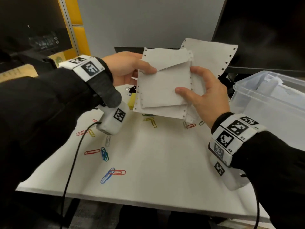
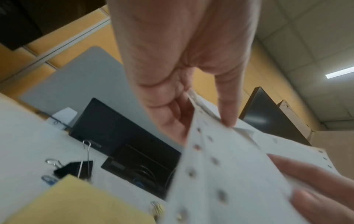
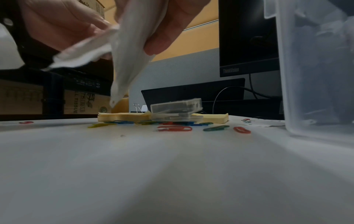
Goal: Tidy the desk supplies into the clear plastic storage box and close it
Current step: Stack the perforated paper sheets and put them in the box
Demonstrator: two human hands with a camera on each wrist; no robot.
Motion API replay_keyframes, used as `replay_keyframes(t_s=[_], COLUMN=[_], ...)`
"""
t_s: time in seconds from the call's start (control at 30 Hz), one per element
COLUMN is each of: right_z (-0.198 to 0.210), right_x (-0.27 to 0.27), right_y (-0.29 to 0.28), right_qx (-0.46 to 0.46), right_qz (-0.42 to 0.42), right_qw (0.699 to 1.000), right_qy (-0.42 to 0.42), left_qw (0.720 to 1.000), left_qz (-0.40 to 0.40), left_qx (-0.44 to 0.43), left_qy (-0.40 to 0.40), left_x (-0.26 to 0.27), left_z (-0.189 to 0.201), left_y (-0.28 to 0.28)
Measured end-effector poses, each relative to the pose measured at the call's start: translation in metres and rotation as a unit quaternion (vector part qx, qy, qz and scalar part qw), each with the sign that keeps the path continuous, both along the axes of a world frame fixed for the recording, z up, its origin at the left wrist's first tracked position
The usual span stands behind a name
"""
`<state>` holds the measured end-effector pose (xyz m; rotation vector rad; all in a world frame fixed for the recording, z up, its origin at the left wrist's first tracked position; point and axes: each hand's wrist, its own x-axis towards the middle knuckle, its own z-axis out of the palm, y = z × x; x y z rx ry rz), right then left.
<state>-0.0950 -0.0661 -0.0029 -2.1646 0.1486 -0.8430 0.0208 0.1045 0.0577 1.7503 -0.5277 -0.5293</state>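
Both hands on the paper stack (image 1: 163, 86), held up off the desk (image 1: 148, 162). My left hand (image 1: 125, 68) pinches its upper left edge, thumb on the front, fingers behind. My right hand (image 1: 204, 96) grips the right edge, thumb on the front face, fingers curled around the back. It's perforated sheets with punched holes down the margins, folded and uneven; one loose sheet (image 1: 211, 52) sticks up behind the rest.

Clear plastic storage box (image 1: 264, 103) sits on the desk to my right, lid off, some white paper already inside.

Still on the desk: coloured paper clips (image 1: 105, 154) scattered across the surface, yellow sticky notes (image 3: 214, 118) under the stack, a small clear case (image 3: 176, 107) lying on them, black binder clip (image 2: 76, 168) just behind the notes. Monitor (image 3: 247, 37) stands behind the box.
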Motion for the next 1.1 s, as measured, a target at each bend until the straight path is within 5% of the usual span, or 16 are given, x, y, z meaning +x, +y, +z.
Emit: replay_keyframes(t_s=[0.47, 0.57, 0.73, 0.9, 1.1], right_z=[-0.006, -0.004, -0.005, -0.004, -0.004], right_x=[0.005, 0.003, 0.001, 0.003, 0.031], right_y=[-0.007, -0.002, 0.007, 0.011, -0.007], right_qx=[-0.013, 0.004, -0.005, -0.007, -0.01], right_qz=[0.01, 0.031, 0.031, 0.034, -0.056], right_qw=[0.999, 0.999, 0.999, 0.995, 0.998], right_qy=[-0.042, -0.033, -0.043, -0.09, -0.006], left_qw=[0.978, 0.985, 0.987, 0.993, 0.957], left_qz=[0.085, 0.031, 0.065, -0.034, 0.236], left_qx=[-0.19, -0.164, -0.14, -0.099, -0.161], left_qy=[0.027, 0.038, 0.034, 0.054, -0.042], left_x=[0.007, 0.004, -0.006, -0.01, -0.003], left_z=[-0.023, -0.025, -0.033, -0.039, -0.038], left_y=[-0.009, -0.014, -0.036, -0.025, -0.015])
